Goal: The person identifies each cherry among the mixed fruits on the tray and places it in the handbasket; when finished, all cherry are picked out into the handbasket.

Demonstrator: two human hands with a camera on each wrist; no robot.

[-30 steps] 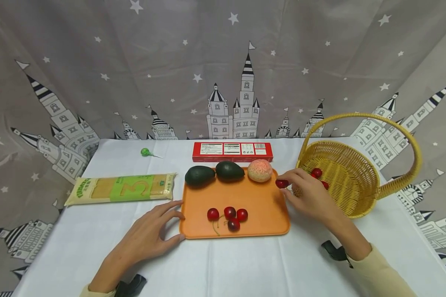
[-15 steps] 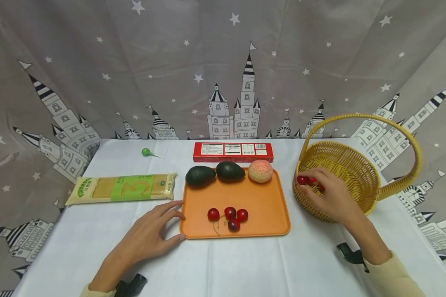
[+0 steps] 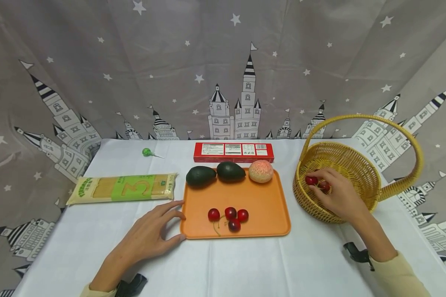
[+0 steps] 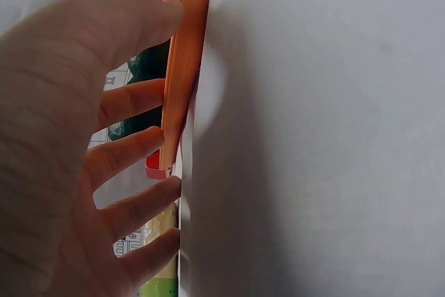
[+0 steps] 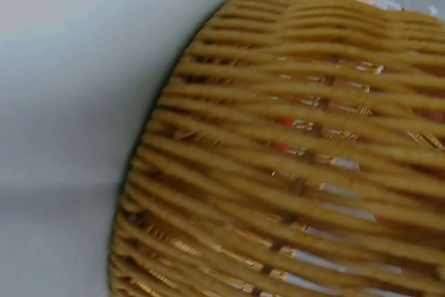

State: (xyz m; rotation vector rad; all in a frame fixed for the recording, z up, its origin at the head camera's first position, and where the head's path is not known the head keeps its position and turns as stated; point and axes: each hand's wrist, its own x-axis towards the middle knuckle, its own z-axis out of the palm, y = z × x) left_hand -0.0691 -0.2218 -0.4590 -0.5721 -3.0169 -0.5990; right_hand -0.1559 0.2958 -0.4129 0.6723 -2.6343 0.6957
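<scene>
Here, a cherry (image 3: pixel 311 180) is being pinched by the right hand (image 3: pixel 337 194) inside the basket (image 3: pixel 363 177), while the orange tray's edge (image 3: pixel 182 229) is being touched by the outspread left hand (image 3: pixel 146 233).

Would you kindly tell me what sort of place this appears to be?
It looks like a staged tabletop set, perhaps for recording: a grey backdrop printed with castles and stars, a white-covered table, and an orange tray set out on it.

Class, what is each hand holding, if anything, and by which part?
The right hand holds a cherry, pinched by its round body. The left hand holds nothing, only touching the tray.
</scene>
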